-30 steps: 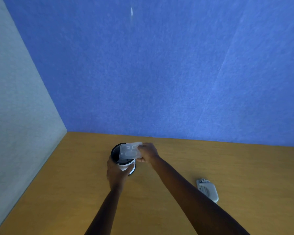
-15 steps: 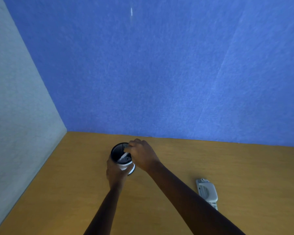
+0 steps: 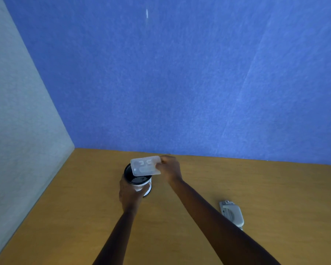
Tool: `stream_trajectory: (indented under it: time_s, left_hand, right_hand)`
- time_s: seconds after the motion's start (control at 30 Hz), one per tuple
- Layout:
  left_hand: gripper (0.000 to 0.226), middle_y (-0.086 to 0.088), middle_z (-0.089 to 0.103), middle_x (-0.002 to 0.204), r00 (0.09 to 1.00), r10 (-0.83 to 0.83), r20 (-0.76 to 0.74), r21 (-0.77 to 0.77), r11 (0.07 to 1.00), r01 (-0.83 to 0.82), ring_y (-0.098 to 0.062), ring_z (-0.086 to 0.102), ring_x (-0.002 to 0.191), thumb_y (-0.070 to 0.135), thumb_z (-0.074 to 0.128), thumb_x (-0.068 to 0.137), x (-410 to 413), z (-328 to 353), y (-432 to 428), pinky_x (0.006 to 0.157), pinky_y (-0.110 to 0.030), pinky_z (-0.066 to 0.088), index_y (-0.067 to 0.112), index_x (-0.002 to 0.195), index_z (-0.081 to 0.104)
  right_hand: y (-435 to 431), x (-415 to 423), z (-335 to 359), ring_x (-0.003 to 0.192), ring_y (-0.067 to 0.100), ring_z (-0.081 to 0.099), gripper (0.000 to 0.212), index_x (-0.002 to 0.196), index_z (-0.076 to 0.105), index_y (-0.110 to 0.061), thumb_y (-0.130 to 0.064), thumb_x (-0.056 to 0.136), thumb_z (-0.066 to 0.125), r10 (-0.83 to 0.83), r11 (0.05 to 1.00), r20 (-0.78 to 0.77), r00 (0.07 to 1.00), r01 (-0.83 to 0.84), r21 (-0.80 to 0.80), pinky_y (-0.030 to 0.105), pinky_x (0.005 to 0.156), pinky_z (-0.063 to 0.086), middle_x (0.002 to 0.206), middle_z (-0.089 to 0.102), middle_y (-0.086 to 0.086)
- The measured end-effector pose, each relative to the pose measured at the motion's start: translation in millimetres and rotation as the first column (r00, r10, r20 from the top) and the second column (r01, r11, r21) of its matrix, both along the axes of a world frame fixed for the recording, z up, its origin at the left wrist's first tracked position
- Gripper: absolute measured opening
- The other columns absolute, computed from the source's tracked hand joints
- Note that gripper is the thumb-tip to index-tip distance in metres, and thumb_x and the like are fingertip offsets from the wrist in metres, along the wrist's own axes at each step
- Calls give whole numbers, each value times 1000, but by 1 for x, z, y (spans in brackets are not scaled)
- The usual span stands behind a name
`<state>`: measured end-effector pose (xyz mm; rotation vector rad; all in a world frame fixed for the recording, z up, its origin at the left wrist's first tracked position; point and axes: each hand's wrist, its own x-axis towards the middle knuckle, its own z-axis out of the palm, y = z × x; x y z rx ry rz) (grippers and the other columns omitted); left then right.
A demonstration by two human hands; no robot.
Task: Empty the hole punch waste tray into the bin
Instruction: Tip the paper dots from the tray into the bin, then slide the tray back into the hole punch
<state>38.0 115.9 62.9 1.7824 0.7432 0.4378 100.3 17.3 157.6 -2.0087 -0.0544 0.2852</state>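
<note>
A small round bin (image 3: 137,180) with a black mesh rim and a white band stands on the wooden desk (image 3: 256,184). My left hand (image 3: 130,194) wraps around its near side. My right hand (image 3: 170,169) pinches the right end of a translucent plastic waste tray (image 3: 144,166), held nearly flat just above the bin's far rim. The grey hole punch (image 3: 232,214) lies on the desk to the right, apart from both hands.
A blue fabric partition (image 3: 180,83) rises behind the desk and a grey-green panel (image 3: 17,131) closes the left side. The bin sits near the back edge of the desk.
Half a second ago the tray was tipped down into the bin under my right hand. It has now been lifted and turned flat above the rim. My left hand stayed on the bin.
</note>
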Motion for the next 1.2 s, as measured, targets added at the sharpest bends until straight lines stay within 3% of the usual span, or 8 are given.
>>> stream_trajectory:
  time_s: [0.13,0.37,0.43,0.53,0.87,0.97,1.07,1.2]
  left_hand:
    - [104,-4,52,133,1000,-5,4,12,1000,5,-25,51,123,55,68,40,2,-3,2,101,-52,43,20,134,41]
    - [96,-4,58,126,999,-19,40,36,999,17,-24,56,116,49,74,41,6,-10,5,95,-52,48,24,128,44]
    - [99,-6,57,126,999,-10,39,12,1000,10,-26,56,116,50,71,38,5,-6,3,95,-52,48,20,129,45]
    - [102,-8,58,125,999,-14,39,5,1000,14,-28,56,115,51,72,37,6,-7,4,95,-51,48,16,129,45]
    - [101,-16,47,135,1000,10,26,-61,998,-9,-31,45,126,30,79,48,2,-2,-7,100,-45,44,9,137,36]
    - [84,-28,32,141,983,152,-101,-172,971,-168,-38,31,132,2,72,72,-9,4,-28,104,-47,36,-6,140,24]
    - [53,-31,45,124,963,268,11,-157,952,-263,-40,46,115,-6,58,81,-26,-3,-56,94,-46,42,-11,130,37]
    - [28,-18,58,105,990,122,74,-419,905,-80,-28,56,92,8,38,96,-33,4,-86,77,-32,42,-3,118,52]
  right_hand:
    - [-3,6,-8,82,19,54,25,98,68,8,2,75,61,-60,991,-189,980,81,108,29,65,43,82,59,11]
    - [0,6,-8,88,24,56,29,105,66,7,3,77,62,-46,983,-259,965,89,159,46,88,52,88,59,12]
    - [-1,4,-5,88,25,53,31,112,62,9,5,81,56,-29,958,-352,935,126,258,43,77,55,93,56,14]
    - [-6,0,-2,78,21,56,35,121,56,7,6,86,51,30,885,-496,868,207,416,24,56,46,97,57,14]
    - [-21,-7,-5,69,18,55,41,129,47,6,7,88,48,77,824,-587,806,280,493,25,58,44,80,57,8]
    - [-32,-11,-8,70,18,56,43,130,47,4,10,88,47,108,811,-583,805,268,520,24,60,45,80,57,7]
    - [-49,-17,-13,73,18,57,45,131,46,4,13,86,47,121,806,-578,807,261,532,23,60,48,83,59,7]
    - [-70,-26,-27,73,18,59,37,125,50,4,9,88,45,98,795,-599,794,300,528,24,59,52,82,60,9]
